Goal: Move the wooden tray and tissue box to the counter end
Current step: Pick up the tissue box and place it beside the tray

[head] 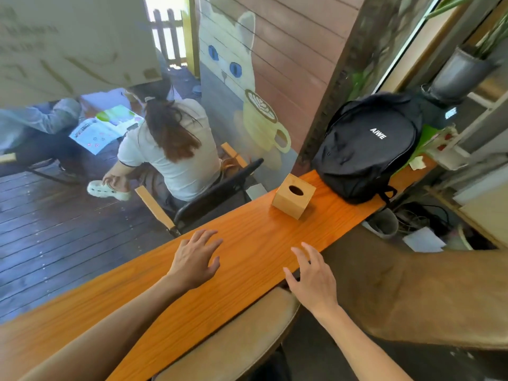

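The left hand (pixel 196 261) hovers low over the counter (pixel 247 243), palm down, fingers spread and loose, holding nothing. The right hand (pixel 313 279) is just to its right, at the counter's near edge, also wide open and empty, thumb out to the left. Both point toward the far right, where the tissue box (pixel 293 195) stands upright on the counter, a small wooden cube with an oval slot on top; no tissue shows in the slot. It sits apart from both hands, with bare wood between. Just beyond it, near but seemingly not touching, a black backpack (pixel 368 147) fills the far end of the counter and leans against the wall. No wooden tray is visible anywhere in view, so I cannot tell where it stands or whether it has been dealt with. A padded chair (pixel 239 339) is tucked under the near edge below the hands; past the counter's left side a person sits on the deck with their back turned. The box looks to be the step in hand, and it may already be close to its place. If it needs to go further, the next move calls for a reach forward, a grip on two opposite sides, and a short push or lift toward the backpack, which leaves little free room at that end.
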